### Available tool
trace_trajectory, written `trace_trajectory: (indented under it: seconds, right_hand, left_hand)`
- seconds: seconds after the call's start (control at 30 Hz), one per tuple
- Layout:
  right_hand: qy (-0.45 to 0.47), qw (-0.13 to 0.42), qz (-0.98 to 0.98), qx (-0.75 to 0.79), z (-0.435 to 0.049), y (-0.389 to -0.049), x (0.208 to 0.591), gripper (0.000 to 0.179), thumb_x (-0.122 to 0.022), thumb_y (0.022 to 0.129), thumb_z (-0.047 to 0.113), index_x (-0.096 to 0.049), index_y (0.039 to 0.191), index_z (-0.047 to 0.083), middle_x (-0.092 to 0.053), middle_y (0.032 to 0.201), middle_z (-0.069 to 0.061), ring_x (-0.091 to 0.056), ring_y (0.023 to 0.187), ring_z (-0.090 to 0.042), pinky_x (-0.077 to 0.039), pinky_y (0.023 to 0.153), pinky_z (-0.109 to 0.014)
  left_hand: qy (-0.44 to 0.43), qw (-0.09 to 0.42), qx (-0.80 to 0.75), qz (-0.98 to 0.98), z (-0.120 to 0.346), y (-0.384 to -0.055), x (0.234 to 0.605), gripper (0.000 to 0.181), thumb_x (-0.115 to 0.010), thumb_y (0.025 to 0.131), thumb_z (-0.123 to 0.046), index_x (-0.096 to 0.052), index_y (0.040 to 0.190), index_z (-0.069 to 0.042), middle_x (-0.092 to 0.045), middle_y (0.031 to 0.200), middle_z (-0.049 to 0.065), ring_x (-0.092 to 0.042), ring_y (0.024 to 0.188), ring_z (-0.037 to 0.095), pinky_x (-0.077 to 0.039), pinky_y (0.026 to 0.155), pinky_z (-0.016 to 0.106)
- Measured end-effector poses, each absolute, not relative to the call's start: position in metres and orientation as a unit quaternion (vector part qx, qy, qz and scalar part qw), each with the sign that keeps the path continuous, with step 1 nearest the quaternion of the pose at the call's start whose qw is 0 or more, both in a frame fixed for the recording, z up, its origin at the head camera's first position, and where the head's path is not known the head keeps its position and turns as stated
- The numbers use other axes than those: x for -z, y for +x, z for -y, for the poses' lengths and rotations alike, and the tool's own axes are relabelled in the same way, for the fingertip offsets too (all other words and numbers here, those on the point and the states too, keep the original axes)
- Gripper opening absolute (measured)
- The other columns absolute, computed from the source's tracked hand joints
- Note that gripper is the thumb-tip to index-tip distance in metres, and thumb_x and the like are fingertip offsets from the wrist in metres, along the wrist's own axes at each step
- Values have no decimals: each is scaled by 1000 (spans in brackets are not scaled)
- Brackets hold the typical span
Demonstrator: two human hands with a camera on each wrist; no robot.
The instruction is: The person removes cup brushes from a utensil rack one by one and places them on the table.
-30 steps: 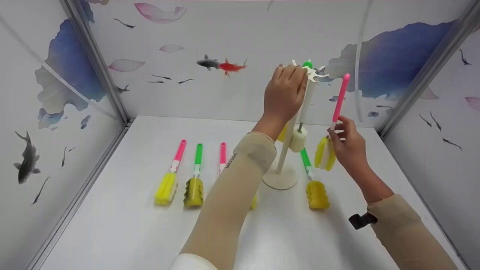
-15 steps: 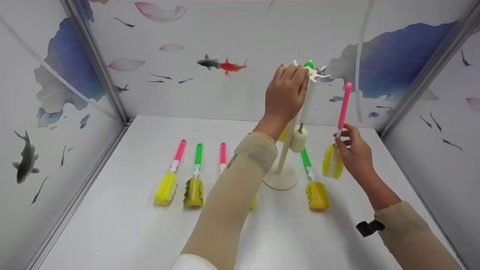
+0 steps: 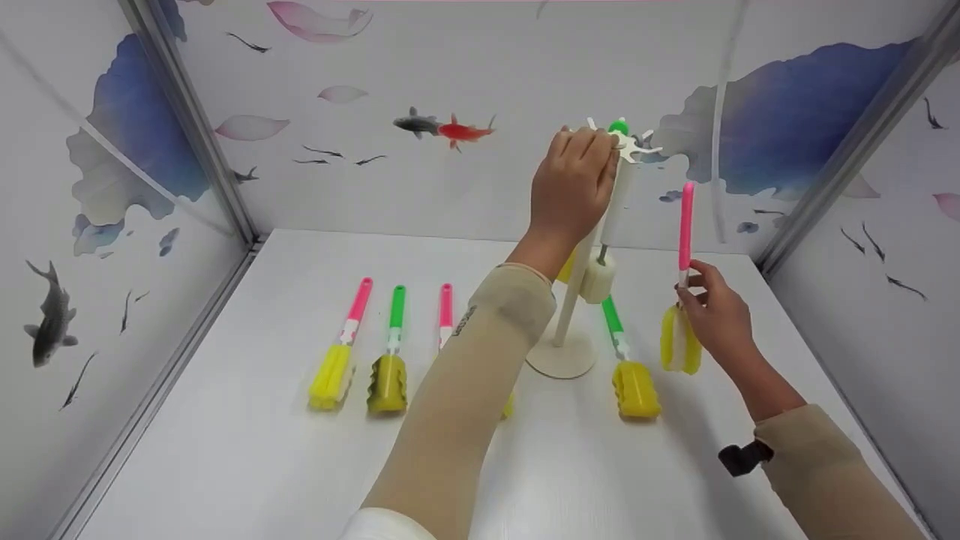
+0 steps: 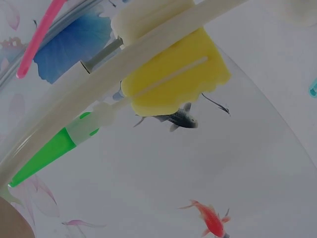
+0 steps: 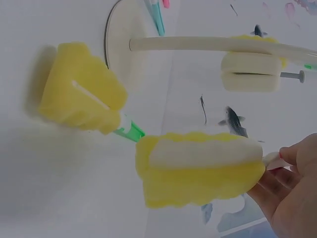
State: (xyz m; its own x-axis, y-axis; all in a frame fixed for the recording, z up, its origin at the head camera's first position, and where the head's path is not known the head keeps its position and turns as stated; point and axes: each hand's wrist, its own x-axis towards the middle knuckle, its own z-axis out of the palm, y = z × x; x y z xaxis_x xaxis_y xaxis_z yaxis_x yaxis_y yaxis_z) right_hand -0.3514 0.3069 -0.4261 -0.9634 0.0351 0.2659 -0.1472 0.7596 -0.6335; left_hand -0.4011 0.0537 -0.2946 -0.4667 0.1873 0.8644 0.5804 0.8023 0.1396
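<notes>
My left hand (image 3: pixel 574 176) grips the top of a cream cup-brush stand (image 3: pixel 559 365), beside its hooked white crown (image 3: pixel 637 148) and green knob (image 3: pixel 618 127). From the stand hang a white sponge brush (image 3: pixel 598 281) and, mostly hidden in the head view, a yellow sponge brush (image 4: pixel 173 79) with a green handle. To the right of the stand, my right hand (image 3: pixel 720 311) pinches a pink-handled sponge brush (image 3: pixel 681 341) at its white neck. That brush is upright in the air, handle up, its yellow-and-white sponge (image 5: pixel 198 168) pointing down.
On the white table (image 3: pixel 225 450) lie a pink-handled brush (image 3: pixel 330 377) and a green-handled brush (image 3: pixel 388 384) at left. Another pink handle (image 3: pixel 447 307) is partly covered by my left forearm. A green-handled brush (image 3: pixel 636 390) lies right of the stand's base. Printed walls enclose the table.
My right hand has moved down and slightly right with the pink-handled brush, away from the stand's top. The brush now hangs straighter. My left hand stays on the stand.
</notes>
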Motion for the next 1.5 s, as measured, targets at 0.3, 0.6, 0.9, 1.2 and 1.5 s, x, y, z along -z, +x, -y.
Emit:
trace_trajectory:
  seconds: [0.3, 0.6, 0.9, 1.2, 1.5]
  right_hand:
    - [13, 127, 939, -320, -311, -352, 430, 48, -52, 100, 12, -35, 146, 6, -59, 120, -20, -61, 90, -32, -50, 78, -44]
    - [11, 139, 948, -287, -317, -353, 434, 45, -51, 100, 11, -38, 143, 4, -62, 114, -21, -61, 86, -34, -48, 72, -43]
    - [20, 81, 958, -276, -322, -359, 440, 48, -49, 100, 14, -36, 143, 0, -61, 113, -23, -62, 88, -34, -49, 74, -45]
    - [-7, -15, 970, -242, -322, -360, 456, 51, -52, 99, 17, -35, 142, -4, -58, 116, -27, -56, 87, -34, -49, 80, -47]
    - [-24, -50, 974, -220, -325, -367, 464, 50, -52, 98, 18, -36, 139, -7, -57, 114, -28, -56, 85, -33, -49, 78, -47]
  left_hand:
    - [-232, 462, 211, 829, -55, -403, 295, 31, -42, 105, -30, -65, 116, -12, -63, 112, 1, -53, 106, 17, -16, 112, 20]
    - [-235, 459, 215, 829, -55, -403, 295, 31, -42, 105, -29, -65, 118, -12, -64, 115, 1, -54, 108, 16, -17, 112, 20]
    - [-230, 454, 206, 836, -54, -403, 292, 32, -41, 105, -30, -65, 118, -13, -64, 116, 0, -53, 108, 17, -16, 113, 20]
    - [-227, 446, 203, 841, -55, -403, 295, 33, -40, 106, -31, -64, 119, -13, -63, 116, 0, -53, 108, 15, -15, 113, 19]
    - [-228, 467, 208, 829, -56, -401, 295, 29, -44, 105, -30, -64, 119, -13, -63, 115, 0, -54, 108, 15, -18, 112, 20]
